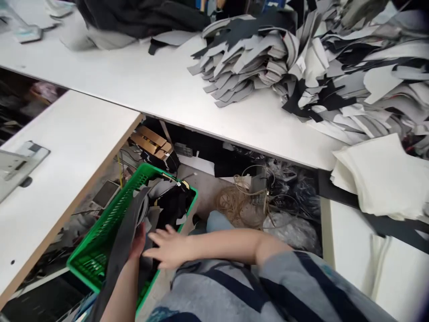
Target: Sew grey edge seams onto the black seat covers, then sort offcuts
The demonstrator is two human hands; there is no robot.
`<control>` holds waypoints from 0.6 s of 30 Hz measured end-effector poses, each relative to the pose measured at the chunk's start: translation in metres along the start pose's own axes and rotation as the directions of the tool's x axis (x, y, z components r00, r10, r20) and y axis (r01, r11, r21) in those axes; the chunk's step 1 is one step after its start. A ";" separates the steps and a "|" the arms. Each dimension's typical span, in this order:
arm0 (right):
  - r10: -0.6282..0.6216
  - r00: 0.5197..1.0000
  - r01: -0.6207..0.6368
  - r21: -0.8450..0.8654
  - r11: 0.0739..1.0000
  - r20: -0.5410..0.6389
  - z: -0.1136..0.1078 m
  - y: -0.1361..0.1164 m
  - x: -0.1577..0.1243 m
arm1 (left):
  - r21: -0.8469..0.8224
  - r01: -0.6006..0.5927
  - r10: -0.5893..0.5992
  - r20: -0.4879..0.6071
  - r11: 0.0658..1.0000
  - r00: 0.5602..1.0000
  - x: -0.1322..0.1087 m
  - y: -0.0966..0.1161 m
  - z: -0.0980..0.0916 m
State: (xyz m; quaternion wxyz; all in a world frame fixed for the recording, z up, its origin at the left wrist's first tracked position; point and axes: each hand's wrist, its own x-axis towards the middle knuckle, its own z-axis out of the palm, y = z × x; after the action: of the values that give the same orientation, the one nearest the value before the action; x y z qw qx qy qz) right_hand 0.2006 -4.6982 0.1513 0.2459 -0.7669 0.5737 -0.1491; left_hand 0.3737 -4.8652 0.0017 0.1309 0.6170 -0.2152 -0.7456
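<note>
Left hand (138,241) gripping a long dark fabric strip (122,250) over a green basket (100,232) of scraps below the white table (150,85), right hand (169,248) open, fingers spread, reaching across beside it, grey cut pieces (241,62) piled above.

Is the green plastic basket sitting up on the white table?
No: the green plastic basket sits low beside the white table, below its edge.

head cam | looks forward-down from above | near hands, green basket (100,241) | table (150,85) beyond
</note>
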 end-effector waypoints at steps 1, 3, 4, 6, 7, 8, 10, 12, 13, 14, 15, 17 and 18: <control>0.028 0.997 -0.032 0.056 0.998 0.066 0.006 0.011 -0.019 | -0.044 -0.034 0.032 -0.046 0.998 0.998 0.000 0.011 -0.004; 0.179 0.965 -0.199 0.087 0.976 0.193 0.015 0.033 -0.062 | -0.100 -0.066 0.060 -0.066 0.993 0.996 0.001 0.025 -0.003; 0.302 0.916 -0.332 0.073 0.940 0.264 0.019 0.042 -0.084 | -0.113 -0.065 0.060 -0.045 0.991 0.997 0.002 0.028 0.002; 0.534 0.764 -0.570 -0.006 0.821 0.363 0.029 0.055 -0.125 | -0.106 -0.053 0.051 -0.015 0.993 0.999 0.008 0.028 0.012; 0.616 0.690 -0.650 -0.049 0.758 0.381 0.035 0.060 -0.141 | -0.088 -0.045 0.043 -0.023 0.995 0.999 0.013 0.025 0.017; 0.674 0.626 -0.710 -0.070 0.701 0.393 0.042 0.063 -0.154 | -0.057 -0.029 0.026 -0.048 0.998 0.999 0.020 0.021 0.021; 0.718 0.568 -0.772 -0.041 0.634 0.402 0.054 0.069 -0.168 | 0.030 0.034 -0.031 -0.095 0.999 0.995 0.036 0.010 0.027; 0.723 0.579 -0.787 0.025 0.617 0.378 0.059 0.077 -0.168 | 0.117 0.103 -0.091 -0.104 0.988 0.990 0.054 -0.003 0.033; 0.728 0.589 -0.786 0.041 0.616 0.350 0.057 0.082 -0.165 | 0.163 0.141 -0.126 -0.100 0.977 0.987 0.061 -0.010 0.038; 0.742 0.591 -0.790 0.041 0.611 0.317 0.053 0.088 -0.162 | 0.206 0.177 -0.160 -0.098 0.962 0.982 0.066 -0.017 0.044; 0.758 0.587 -0.797 0.036 0.603 0.284 0.047 0.095 -0.159 | 0.248 0.209 -0.190 -0.099 0.946 0.977 0.071 -0.024 0.052; 0.765 0.600 -0.794 0.058 0.605 0.236 0.030 0.112 -0.157 | 0.314 0.256 -0.233 -0.108 0.914 0.966 0.077 -0.037 0.076; 0.751 0.620 -0.781 0.087 0.619 0.226 0.021 0.122 -0.159 | 0.339 0.264 -0.238 -0.115 0.903 0.964 0.079 -0.043 0.090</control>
State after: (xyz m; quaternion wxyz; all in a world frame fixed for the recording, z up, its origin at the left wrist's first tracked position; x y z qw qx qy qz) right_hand 0.0652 -4.5688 0.0754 0.4000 -0.4323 0.8080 -0.0150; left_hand 0.2723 -4.8496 -0.0742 -0.0709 0.6788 -0.2589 -0.6834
